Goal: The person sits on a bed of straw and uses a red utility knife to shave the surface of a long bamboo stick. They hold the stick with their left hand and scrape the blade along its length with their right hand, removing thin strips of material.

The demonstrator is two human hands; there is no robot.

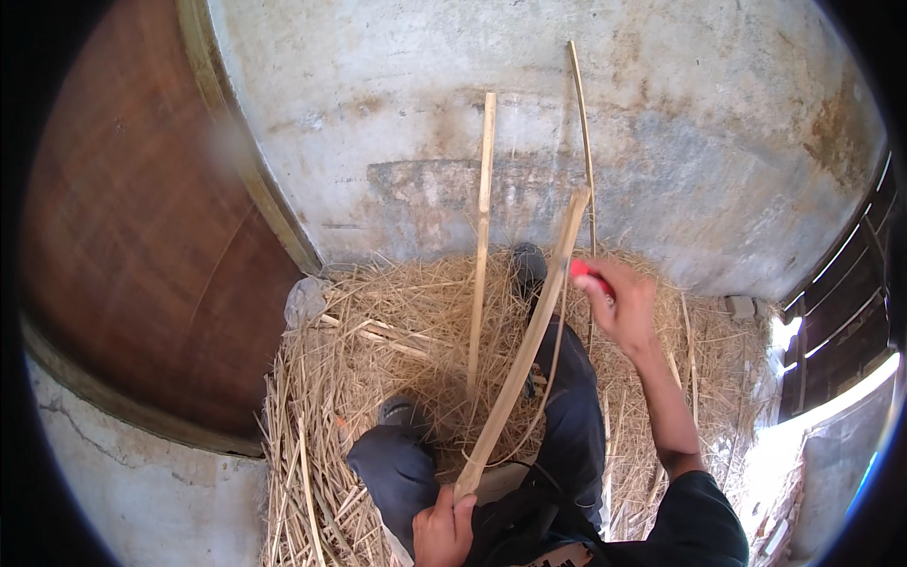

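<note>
A long, flat strip of pale wood or bamboo (518,373) slants up and away from my lap. Its near end is gripped by my left hand (443,531), thumb along the top. My right hand (625,300) is closed around a red-handled knife (586,275) at the strip's upper part. The blade, small and blurred, appears to touch the strip's right edge. From about that spot a thin shaving (549,395) hangs and curves down beside the strip toward its lower end. My fingers partly hide the knife handle.
Two pale slats, one thicker (483,227) and one thin (582,123), lean against the stained concrete wall (406,104). Shavings and straw-like slivers (331,378) cover the ground around my legs (573,406). A brown wooden door (151,236) stands at left, dark slats (846,302) at right.
</note>
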